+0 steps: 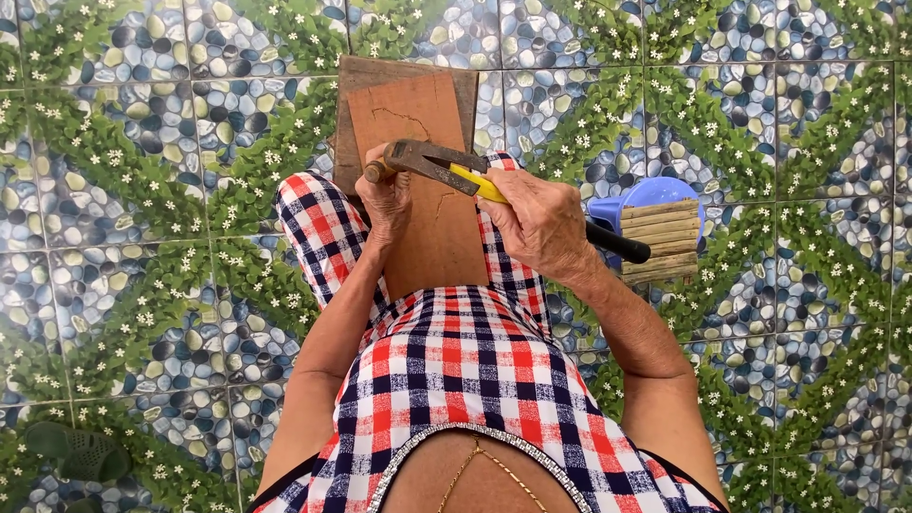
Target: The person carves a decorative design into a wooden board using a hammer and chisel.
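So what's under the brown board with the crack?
Under the brown board lies a darker wooden block at its far end, and the checked skirt at its near end. What lies under its middle is covered.

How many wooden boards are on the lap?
2. A reddish-brown board with a line drawn on it lies on the checked lap, under the hammer that both hands hold. A darker board lies beneath it, showing at the top and left edges. More could be hidden underneath.
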